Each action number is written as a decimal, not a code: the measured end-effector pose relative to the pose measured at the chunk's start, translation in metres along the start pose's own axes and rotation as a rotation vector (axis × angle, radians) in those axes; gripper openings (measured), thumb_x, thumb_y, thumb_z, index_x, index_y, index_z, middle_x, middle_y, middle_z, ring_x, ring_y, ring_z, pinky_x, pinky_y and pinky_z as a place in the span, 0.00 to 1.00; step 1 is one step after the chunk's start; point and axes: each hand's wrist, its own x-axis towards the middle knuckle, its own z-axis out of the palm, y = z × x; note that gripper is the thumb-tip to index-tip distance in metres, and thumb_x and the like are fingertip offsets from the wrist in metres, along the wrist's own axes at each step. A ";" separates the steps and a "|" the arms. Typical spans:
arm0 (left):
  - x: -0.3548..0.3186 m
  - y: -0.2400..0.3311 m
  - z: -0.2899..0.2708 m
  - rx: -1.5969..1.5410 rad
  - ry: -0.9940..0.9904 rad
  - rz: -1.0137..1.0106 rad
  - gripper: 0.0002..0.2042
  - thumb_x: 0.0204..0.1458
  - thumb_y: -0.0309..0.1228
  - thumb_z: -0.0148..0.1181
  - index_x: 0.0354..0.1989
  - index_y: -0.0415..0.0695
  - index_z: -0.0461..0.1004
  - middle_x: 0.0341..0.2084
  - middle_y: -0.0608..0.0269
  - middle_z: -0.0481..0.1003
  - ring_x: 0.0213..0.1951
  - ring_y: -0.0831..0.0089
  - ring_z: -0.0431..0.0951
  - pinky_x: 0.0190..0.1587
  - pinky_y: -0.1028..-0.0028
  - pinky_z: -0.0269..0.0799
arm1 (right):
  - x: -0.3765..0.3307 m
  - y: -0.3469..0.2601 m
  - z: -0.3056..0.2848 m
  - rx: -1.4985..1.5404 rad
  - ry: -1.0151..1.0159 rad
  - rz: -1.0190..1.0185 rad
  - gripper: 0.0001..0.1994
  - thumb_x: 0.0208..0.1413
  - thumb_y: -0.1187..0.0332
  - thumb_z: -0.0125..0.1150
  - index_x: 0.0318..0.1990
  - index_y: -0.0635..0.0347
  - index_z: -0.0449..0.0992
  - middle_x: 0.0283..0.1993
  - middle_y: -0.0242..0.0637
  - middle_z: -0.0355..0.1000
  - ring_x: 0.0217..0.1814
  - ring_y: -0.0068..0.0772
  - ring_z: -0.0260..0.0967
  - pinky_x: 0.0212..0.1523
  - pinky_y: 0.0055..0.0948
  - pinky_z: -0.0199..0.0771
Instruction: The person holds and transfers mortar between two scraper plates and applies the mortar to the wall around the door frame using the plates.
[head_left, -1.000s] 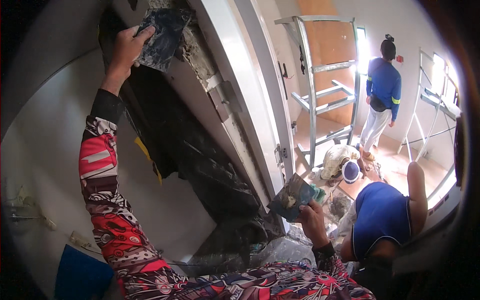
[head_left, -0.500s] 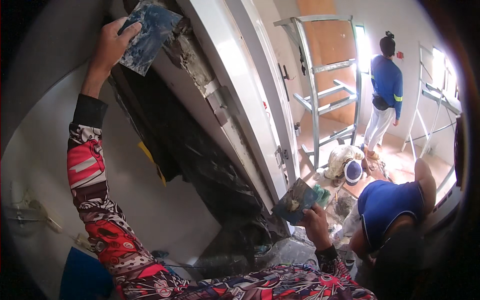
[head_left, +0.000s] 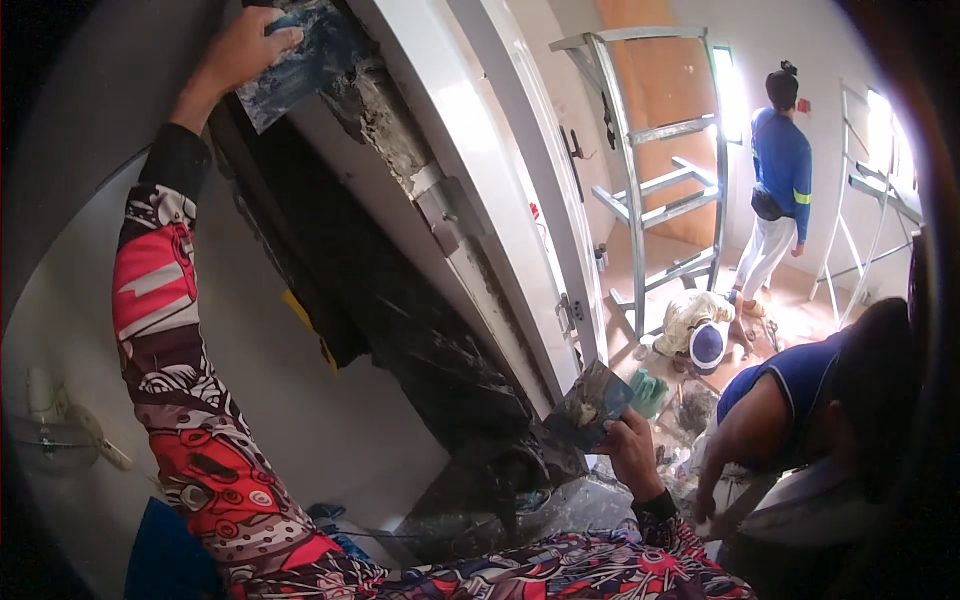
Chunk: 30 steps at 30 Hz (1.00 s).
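Note:
My left hand (head_left: pixel 238 55) is raised high and grips a flat blue trowel blade (head_left: pixel 300 60), pressed against the dark gap beside the white door frame (head_left: pixel 470 170). Grey rough filler (head_left: pixel 375 110) clings to the frame just below the blade. My right hand (head_left: pixel 632 450) is low near the frame's foot and holds a second flat blade (head_left: pixel 592 405) smeared with grey material. Both my forearms wear red, black and white patterned sleeves.
A person in a blue top (head_left: pixel 800 390) crouches at lower right by a white bag (head_left: pixel 697 315) and tools on the floor. Another person in blue (head_left: pixel 780 170) stands at the back near a metal scaffold frame (head_left: pixel 650 170). A fan (head_left: pixel 60 440) stands at the left.
My left hand has slid the blue blade further up along the frame. My right hand has stayed low with its blade. The crouching person has leaned a little more to the right.

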 end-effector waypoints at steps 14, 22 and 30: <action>-0.031 0.001 0.015 -0.614 -0.291 -0.588 0.22 0.58 0.45 0.54 0.44 0.35 0.75 0.33 0.60 0.79 0.34 0.71 0.79 0.41 0.69 0.72 | -0.008 -0.002 -0.014 -0.080 0.081 -0.042 0.17 0.56 0.71 0.47 0.51 0.68 0.70 0.45 0.40 0.74 0.37 0.28 0.76 0.29 0.24 0.82; -0.062 0.072 0.028 -0.850 -0.086 -0.841 0.14 0.56 0.39 0.57 0.27 0.41 0.74 0.16 0.66 0.73 0.12 0.77 0.70 0.12 0.75 0.63 | -0.006 -0.007 -0.008 0.003 0.017 -0.028 0.17 0.57 0.71 0.48 0.52 0.67 0.70 0.45 0.39 0.75 0.38 0.28 0.77 0.27 0.21 0.80; -0.077 0.111 0.036 -0.939 -0.008 -0.899 0.15 0.55 0.37 0.59 0.25 0.36 0.73 0.15 0.64 0.73 0.12 0.74 0.73 0.12 0.74 0.68 | -0.002 -0.006 -0.006 -0.017 0.001 0.002 0.16 0.56 0.73 0.49 0.52 0.65 0.69 0.44 0.37 0.75 0.37 0.25 0.76 0.27 0.20 0.80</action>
